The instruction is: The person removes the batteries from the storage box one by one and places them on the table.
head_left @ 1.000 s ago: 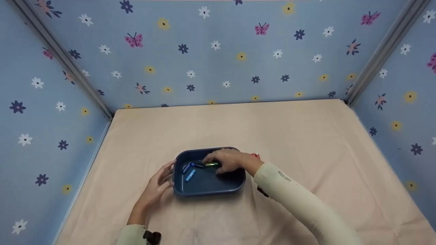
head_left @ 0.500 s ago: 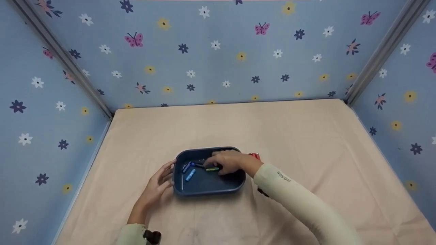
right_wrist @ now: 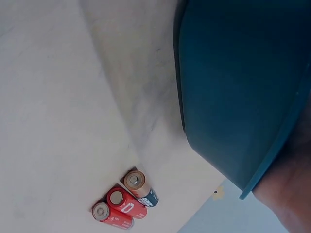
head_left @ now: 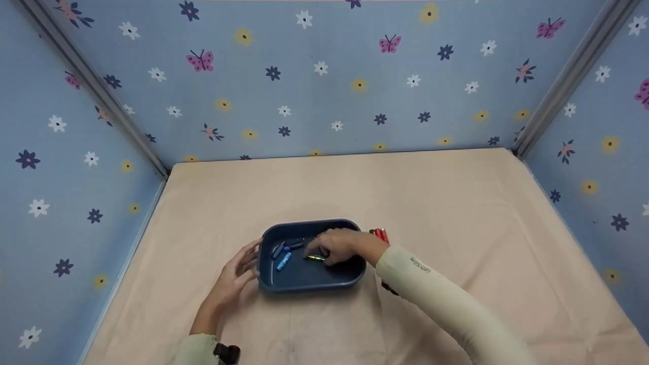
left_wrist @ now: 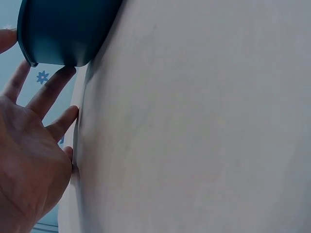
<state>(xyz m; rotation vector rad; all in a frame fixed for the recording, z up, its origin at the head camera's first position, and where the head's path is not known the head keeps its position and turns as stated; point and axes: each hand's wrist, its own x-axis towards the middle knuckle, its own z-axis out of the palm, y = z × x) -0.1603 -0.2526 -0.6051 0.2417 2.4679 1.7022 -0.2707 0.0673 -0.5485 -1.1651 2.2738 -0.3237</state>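
Observation:
A dark blue rectangular bin [head_left: 299, 284] stands on the cloth-covered table with several small batteries inside. My left hand [head_left: 234, 278] rests against its left side, fingers spread and fingertips at the wall; the left wrist view has this hand [left_wrist: 34, 150] beside the bin [left_wrist: 68, 34]. My right hand [head_left: 337, 246] reaches in over the right rim, with a green battery [head_left: 316, 258] between index fingertip and thumb, low over the bin floor. A light blue battery [head_left: 284, 261] and dark blue batteries [head_left: 278, 249] lie at the bin's left. In the right wrist view the bin wall hides the fingers.
Just outside the bin's right side, red batteries [head_left: 380, 234] are grouped on the table. The right wrist view has two red batteries [right_wrist: 116, 208] beside a copper-topped black battery [right_wrist: 141, 187], all standing upright. Flower-patterned walls [head_left: 324, 76] close off the back and sides.
My right hand has shifted slightly toward the near side of the bin, and the green battery has moved the same way. My left hand and the bin stay in place.

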